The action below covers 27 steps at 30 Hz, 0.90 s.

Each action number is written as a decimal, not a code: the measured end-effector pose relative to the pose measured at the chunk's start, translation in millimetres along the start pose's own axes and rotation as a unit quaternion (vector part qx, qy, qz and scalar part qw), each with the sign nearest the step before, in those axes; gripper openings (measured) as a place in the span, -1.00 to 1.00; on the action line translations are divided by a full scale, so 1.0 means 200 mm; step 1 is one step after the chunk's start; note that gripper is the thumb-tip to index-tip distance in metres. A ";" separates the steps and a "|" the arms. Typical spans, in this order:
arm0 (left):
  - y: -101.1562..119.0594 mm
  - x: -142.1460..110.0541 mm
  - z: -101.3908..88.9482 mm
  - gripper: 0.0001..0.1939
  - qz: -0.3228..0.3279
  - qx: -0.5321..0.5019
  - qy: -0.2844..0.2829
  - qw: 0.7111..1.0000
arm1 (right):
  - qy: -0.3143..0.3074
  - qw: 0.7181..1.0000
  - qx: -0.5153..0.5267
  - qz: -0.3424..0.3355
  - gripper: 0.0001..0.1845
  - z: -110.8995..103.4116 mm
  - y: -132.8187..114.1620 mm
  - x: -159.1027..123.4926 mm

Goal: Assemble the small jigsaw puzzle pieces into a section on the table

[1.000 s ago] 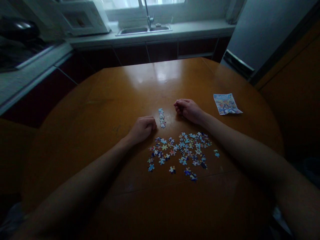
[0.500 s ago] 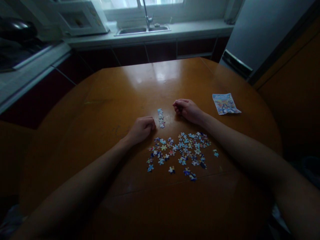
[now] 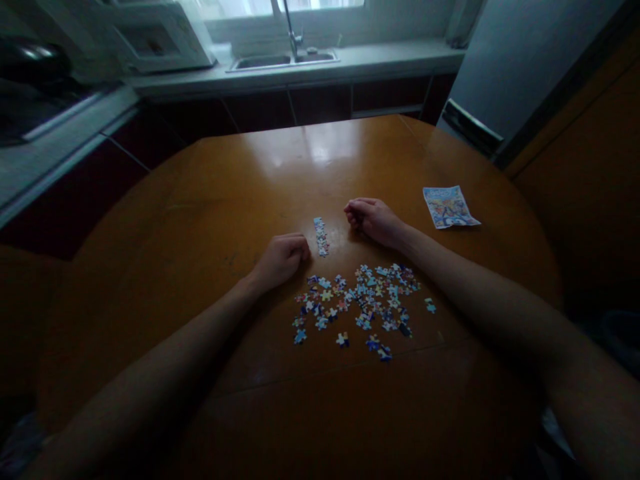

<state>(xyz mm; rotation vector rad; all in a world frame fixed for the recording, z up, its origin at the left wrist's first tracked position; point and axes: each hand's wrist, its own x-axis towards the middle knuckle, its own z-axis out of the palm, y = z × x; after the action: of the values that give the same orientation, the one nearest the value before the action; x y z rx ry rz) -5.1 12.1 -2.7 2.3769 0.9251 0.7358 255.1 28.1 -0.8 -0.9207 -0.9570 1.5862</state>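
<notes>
My left hand (image 3: 283, 259) rests on the wooden table, its fingers curled under into a fist just left of a narrow strip of joined jigsaw pieces (image 3: 321, 237). On the strip's other side lies my right hand (image 3: 375, 219), turned partly on its edge with the fingers curled in. Neither hand touches the strip. The insides of both hands are hidden, so I cannot tell if a small piece is in either. Nearer to me, a spread of loose jigsaw pieces (image 3: 370, 297) lies between my forearms, with a lone piece (image 3: 430, 305) beside my right forearm.
A creased picture sheet (image 3: 451, 207) with a colourful print lies to the right on the table (image 3: 240, 180). Beyond the table are a counter with a sink (image 3: 285, 61), a microwave (image 3: 155, 40) and a grey fridge (image 3: 525, 60). A stove (image 3: 45, 107) is at left.
The whole view has shifted slightly, with everything sliding a little to the left. My hands, the strip and the loose pieces keep their places on the table.
</notes>
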 end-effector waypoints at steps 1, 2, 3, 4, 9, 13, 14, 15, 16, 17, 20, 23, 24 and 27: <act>0.00 0.00 0.00 -0.79 0.001 -0.001 0.001 1.000 | 0.002 1.000 -0.002 0.000 -0.77 0.00 0.00 0.00; 0.00 0.00 0.00 -0.79 0.003 -0.002 0.001 1.000 | 0.002 1.000 -0.004 0.000 -0.77 0.00 0.00 0.00; 0.00 0.00 0.00 -0.78 0.003 -0.002 0.000 1.000 | 0.002 1.000 -0.006 -0.001 -0.78 0.00 0.00 0.00; 0.00 0.00 0.00 -0.78 0.003 -0.003 0.000 1.000 | -0.001 1.000 -0.006 -0.002 -0.79 0.00 0.00 0.00; 0.01 0.00 0.00 -0.78 0.000 -0.004 0.001 1.000 | -0.005 1.000 0.000 -0.009 -0.80 -0.01 0.01 0.01; 0.00 0.00 0.00 -0.78 0.003 -0.007 0.002 1.000 | -0.010 1.000 0.000 -0.010 -0.78 -0.02 0.02 0.01; 0.00 0.00 0.00 -0.78 0.003 -0.007 0.001 1.000 | -0.011 1.000 -0.001 -0.011 -0.78 -0.02 0.02 0.01; 0.00 0.00 0.00 -0.78 0.003 -0.007 0.000 1.000 | -0.012 1.000 -0.001 -0.011 -0.78 -0.02 0.02 0.01; 0.00 0.00 0.00 -0.78 0.003 -0.008 0.000 1.000 | -0.014 1.000 -0.001 -0.011 -0.78 -0.02 0.01 0.01; 0.00 0.00 0.00 -0.78 0.003 -0.009 0.001 1.000 | -0.015 1.000 -0.001 -0.011 -0.78 -0.02 0.01 0.01; 0.01 0.00 -0.01 -0.78 0.006 -0.010 0.000 1.000 | -0.012 1.000 0.000 -0.009 -0.78 -0.02 0.01 0.01; 0.01 0.00 0.00 -0.78 0.008 -0.009 0.003 1.000 | -0.014 1.000 0.001 -0.009 -0.78 -0.02 0.01 0.01; 0.01 0.00 0.00 -0.78 0.008 -0.008 0.004 1.000 | -0.015 1.000 0.002 -0.010 -0.78 -0.02 0.01 0.01; 0.00 0.00 0.00 -0.79 0.008 -0.005 0.002 1.000 | -0.014 1.000 0.001 -0.008 -0.78 -0.01 0.01 0.01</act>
<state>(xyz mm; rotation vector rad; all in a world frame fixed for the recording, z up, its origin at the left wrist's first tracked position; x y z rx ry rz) -4.9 11.9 -2.1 2.3779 0.9047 0.7505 256.8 30.0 -3.8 -0.8895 -0.9784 1.5897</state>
